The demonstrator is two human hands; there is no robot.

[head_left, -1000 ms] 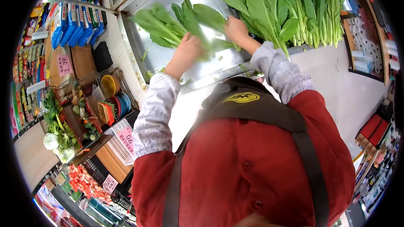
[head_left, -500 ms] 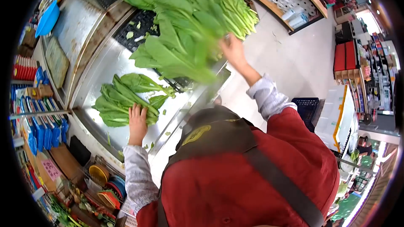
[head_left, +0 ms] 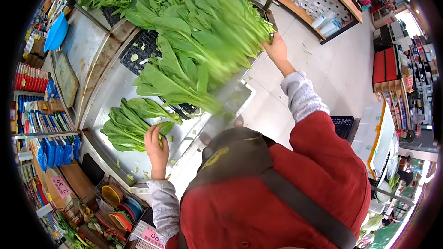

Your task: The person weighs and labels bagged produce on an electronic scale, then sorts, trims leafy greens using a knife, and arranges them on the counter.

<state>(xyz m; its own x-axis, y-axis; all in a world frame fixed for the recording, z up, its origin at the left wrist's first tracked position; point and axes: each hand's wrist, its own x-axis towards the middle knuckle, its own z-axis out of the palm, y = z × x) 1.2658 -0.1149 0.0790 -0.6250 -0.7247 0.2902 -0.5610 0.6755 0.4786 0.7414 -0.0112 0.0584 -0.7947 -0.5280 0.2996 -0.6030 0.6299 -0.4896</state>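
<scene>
My left hand (head_left: 156, 150) is at the near edge of a small bunch of leafy greens (head_left: 122, 127) on the metal counter. Its fingers are bent and slightly apart, touching or just beside the greens. My right hand (head_left: 276, 50) is at the cut stem ends of a large heap of leafy greens (head_left: 194, 32). Its fingers close around stems at the heap's right edge, though the fingertips are partly hidden. Leaves in the middle of the heap are blurred. Part of a black crate (head_left: 140, 50) shows under the heap.
The metal counter (head_left: 104, 99) carries leaf scraps near its front edge. At the left are a blue basin (head_left: 56, 32) and shelves of packets (head_left: 50, 152). Paper rolls (head_left: 318, 4) stand on a wooden shelf at upper right. A white box (head_left: 370, 129) is on the right.
My right hand has moved right and slightly toward the heap's stem ends. My left hand has drawn back from on top of the small bunch to its edge. The camera view has shifted.
</scene>
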